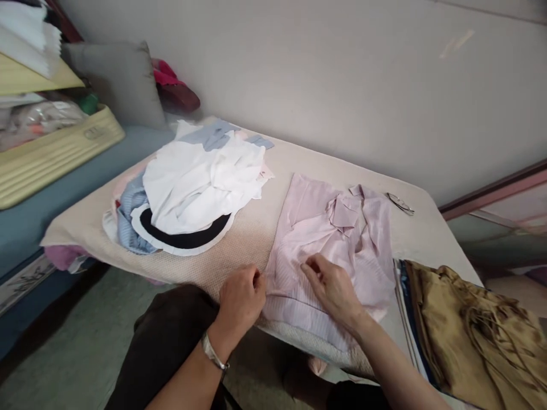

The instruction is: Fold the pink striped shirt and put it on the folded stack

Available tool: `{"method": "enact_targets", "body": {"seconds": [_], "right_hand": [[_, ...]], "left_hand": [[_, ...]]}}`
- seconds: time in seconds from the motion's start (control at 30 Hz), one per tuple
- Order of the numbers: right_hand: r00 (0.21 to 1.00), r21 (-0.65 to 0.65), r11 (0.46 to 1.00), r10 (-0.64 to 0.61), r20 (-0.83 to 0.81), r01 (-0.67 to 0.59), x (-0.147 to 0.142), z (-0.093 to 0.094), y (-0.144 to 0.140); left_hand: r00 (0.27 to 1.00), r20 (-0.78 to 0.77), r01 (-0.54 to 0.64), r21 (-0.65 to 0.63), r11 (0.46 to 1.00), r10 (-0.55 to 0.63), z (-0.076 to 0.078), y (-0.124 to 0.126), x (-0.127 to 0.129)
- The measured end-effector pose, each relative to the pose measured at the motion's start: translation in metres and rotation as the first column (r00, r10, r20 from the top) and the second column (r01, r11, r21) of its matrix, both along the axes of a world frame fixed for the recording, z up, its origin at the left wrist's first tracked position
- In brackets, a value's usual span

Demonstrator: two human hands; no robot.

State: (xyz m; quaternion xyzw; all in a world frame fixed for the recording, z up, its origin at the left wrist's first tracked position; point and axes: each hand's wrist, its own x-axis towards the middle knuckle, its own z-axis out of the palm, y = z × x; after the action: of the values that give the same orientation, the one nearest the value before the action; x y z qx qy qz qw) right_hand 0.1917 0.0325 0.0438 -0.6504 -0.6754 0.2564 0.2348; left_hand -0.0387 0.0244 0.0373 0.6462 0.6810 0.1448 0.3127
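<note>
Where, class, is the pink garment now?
In the head view, the pink garment lies right of centre under the right hand, between the white cloths and the gold-brown garment.

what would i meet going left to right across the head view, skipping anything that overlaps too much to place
Yellow plastic bin → heaped white cloth → pale pink collared shirt → eyeglasses → gold-brown satiny fabric with thin cords.
</note>
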Motion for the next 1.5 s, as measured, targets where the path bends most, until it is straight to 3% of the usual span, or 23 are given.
{"method": "enact_targets", "body": {"seconds": [0.1,0.17,0.23,0.3,0.4,0.53,0.63,0.8,0.9,1.03,1.13,1.2,1.27,1.33,1.4,1.5], "right_hand": [[0.979,-0.255,0.966,-0.097,-0.182,0.048,-0.014,-0.011,-0.027],[0.931,-0.413,0.910,-0.186,-0.313,0.043,-0.025,-0.020,-0.028],[0.873,-0.490,0.868,-0.299,-0.385,0.081,-0.032,-0.029,-0.021],[0.814,-0.498,0.851,-0.403,-0.418,0.166,-0.037,-0.035,-0.014],[0.738,-0.443,0.864,-0.459,-0.494,0.240,-0.042,-0.034,-0.010],[0.674,-0.305,0.927,-0.370,-0.640,0.218,-0.053,-0.016,-0.017],[0.672,-0.241,0.944,-0.329,-0.663,0.225,-0.058,-0.006,-0.025],[0.621,-0.476,0.861,-0.475,-0.623,0.181,-0.057,-0.018,-0.026],[0.620,-0.510,0.839,-0.506,-0.600,0.190,-0.056,-0.030,-0.022],[0.674,-0.466,0.863,-0.464,-0.575,0.196,-0.052,-0.036,-0.015],[0.755,-0.419,0.889,-0.400,-0.520,0.183,-0.047,-0.038,-0.012],[0.822,-0.335,0.925,-0.329,-0.465,0.180,-0.038,-0.038,-0.008],[0.875,-0.212,0.957,-0.271,-0.401,0.199,-0.024,-0.037,-0.002],[0.903,-0.095,0.965,-0.262,-0.341,0.244,-0.004,-0.034,0.008],[0.918,0.000,0.949,-0.306,-0.254,0.316,0.022,-0.029,0.021],[0.891,0.131,0.884,-0.453,0.001,0.449,0.060,-0.020,0.047]], "left_hand": [[1.000,-0.024,0.001,-0.010,1.000,-0.001,0.001,0.001,-0.004],[0.999,0.036,0.024,-0.010,1.000,-0.023,0.004,0.000,-0.010],[0.993,0.092,0.079,0.017,0.997,-0.080,0.005,-0.005,-0.012],[0.988,0.068,0.131,0.083,0.988,-0.137,0.004,-0.012,-0.006],[0.983,-0.091,0.173,0.193,0.966,-0.157,0.000,-0.021,0.010],[0.961,-0.246,0.191,0.251,0.949,-0.129,-0.002,-0.026,0.022],[0.953,-0.294,0.151,0.249,0.957,-0.074,-0.001,-0.029,0.020],[0.934,-0.355,0.094,0.165,0.982,-0.030,-0.001,-0.033,0.015],[0.945,-0.323,0.092,0.084,0.992,-0.061,0.000,-0.033,0.009],[0.969,-0.178,0.167,-0.046,0.985,-0.172,0.006,-0.028,-0.010],[0.978,-0.066,0.202,0.063,0.977,-0.198,0.017,-0.013,-0.014],[0.968,-0.087,0.247,0.180,0.952,-0.235,0.026,0.003,-0.007],[0.927,-0.150,0.370,0.208,0.905,-0.344,0.031,0.022,0.004],[0.849,-0.176,0.523,0.139,0.841,-0.499,0.031,0.040,0.016],[0.777,-0.164,0.622,0.046,0.782,-0.608,0.026,0.053,0.023],[0.733,-0.168,0.658,-0.073,0.750,-0.659,0.014,0.064,0.026]]}}
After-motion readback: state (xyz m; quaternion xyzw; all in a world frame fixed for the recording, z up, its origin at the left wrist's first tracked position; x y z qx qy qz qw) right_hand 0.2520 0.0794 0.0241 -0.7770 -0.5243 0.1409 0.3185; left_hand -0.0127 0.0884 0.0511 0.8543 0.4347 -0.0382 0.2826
